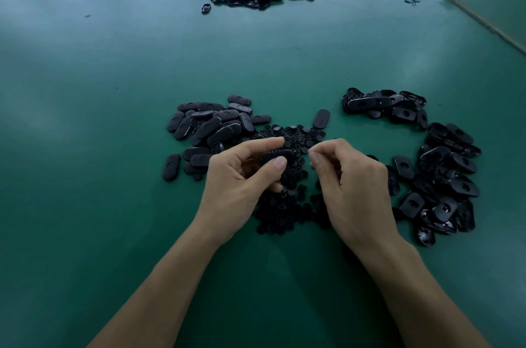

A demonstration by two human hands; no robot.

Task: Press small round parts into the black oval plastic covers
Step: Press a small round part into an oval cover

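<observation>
While left hand (236,179) pinches an oval cover (273,156), right hand (353,179) looks pinched; on what, unclear

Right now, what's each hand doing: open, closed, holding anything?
Left hand: grips a black oval plastic cover between thumb and fingers.
Right hand: thumb and forefinger pinched; anything between them cannot be told.

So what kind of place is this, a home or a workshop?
Probably a factory assembly bench: a wide green mat carries heaps of identical black covers and a pile of round parts, and the left hand holds one cover mid-job.
</observation>
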